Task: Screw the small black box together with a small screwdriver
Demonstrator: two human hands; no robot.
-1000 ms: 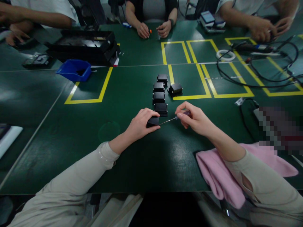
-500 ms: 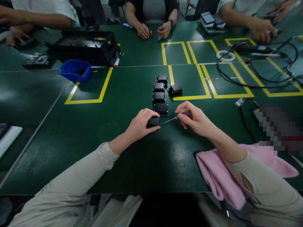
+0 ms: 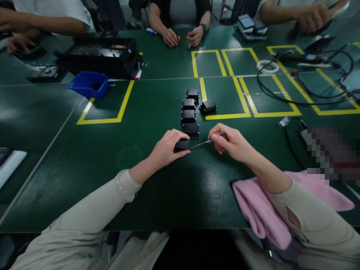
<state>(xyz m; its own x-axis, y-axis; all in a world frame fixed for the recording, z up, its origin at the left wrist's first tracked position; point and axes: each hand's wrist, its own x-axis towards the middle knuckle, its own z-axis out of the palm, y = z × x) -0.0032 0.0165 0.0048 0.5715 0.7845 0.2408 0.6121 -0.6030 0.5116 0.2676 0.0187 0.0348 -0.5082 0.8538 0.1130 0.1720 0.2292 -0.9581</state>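
My left hand [image 3: 168, 147] grips a small black box [image 3: 181, 145] on the green table, thumb along its near side and fingers over the far side. In my right hand [image 3: 227, 139] is a screwdriver [image 3: 200, 144], its handle pinched between thumb and fingers. The thin shaft slants down to the left, and its tip meets the right end of the box near my left thumb. What the tip touches is too small to make out. Just beyond stands a row of similar black boxes [image 3: 191, 130], with another black box [image 3: 208, 106] to the right of the row.
A pink cloth [image 3: 261, 210] lies under my right forearm. A blue bin [image 3: 88, 84] and stacked black trays [image 3: 98, 56] stand at the far left. Black cables [image 3: 298, 101] and a white ring [image 3: 267, 66] lie at the right. Co-workers' hands [image 3: 182, 37] rest across the table.
My right hand's fingers have closed in around the screwdriver handle and dipped slightly; the tip stays at the box. My left hand is still. A co-worker's hand at the far right has moved up.
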